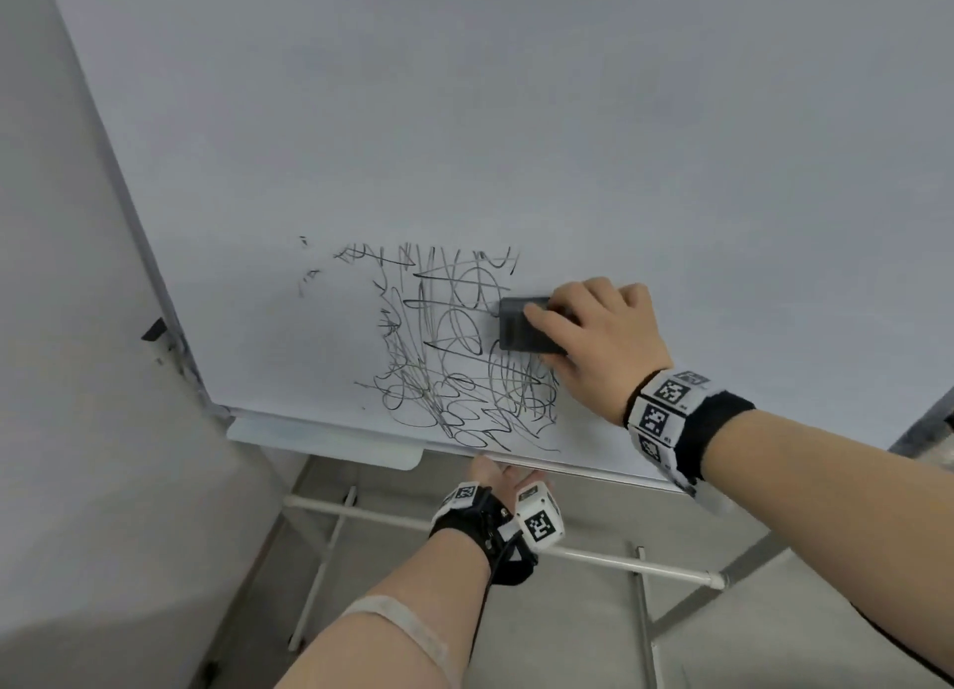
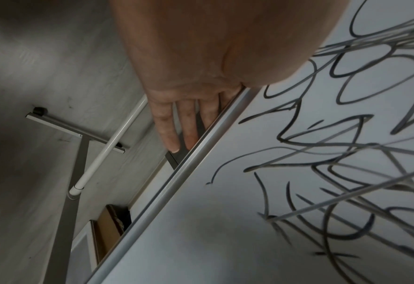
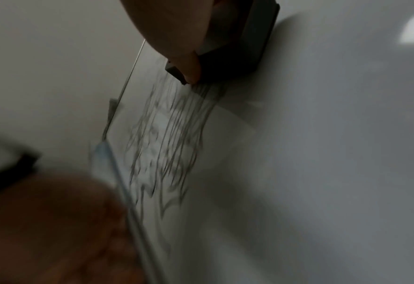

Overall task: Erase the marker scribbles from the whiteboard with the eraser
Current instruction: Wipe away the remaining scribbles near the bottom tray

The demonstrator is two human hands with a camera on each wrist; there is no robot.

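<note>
The whiteboard (image 1: pixel 516 120) carries a dense patch of black marker scribbles (image 1: pixel 454 358) near its lower edge. My right hand (image 1: pixel 588 327) grips a dark grey eraser (image 1: pixel 516 329) and holds it flat on the board at the patch's upper right edge. In the right wrist view, blurred by motion, a fingertip (image 3: pixel 191 65) lies on the eraser (image 3: pixel 249 44) above the smeared scribbles (image 3: pixel 167 134). My left hand (image 1: pixel 503 479) holds the board's bottom frame (image 2: pixel 176 178) below the scribbles (image 2: pixel 347 153). Its fingers (image 2: pixel 167 124) lie straight behind the frame, and the thumb is at the front.
A pale pen tray (image 1: pixel 330 443) hangs under the board's lower left. The stand's white crossbar (image 1: pixel 593 559) and grey legs cross the floor below. A wall (image 1: pixel 62 327) stands close on the left, with a black clip (image 1: pixel 154 329) at the board's side frame.
</note>
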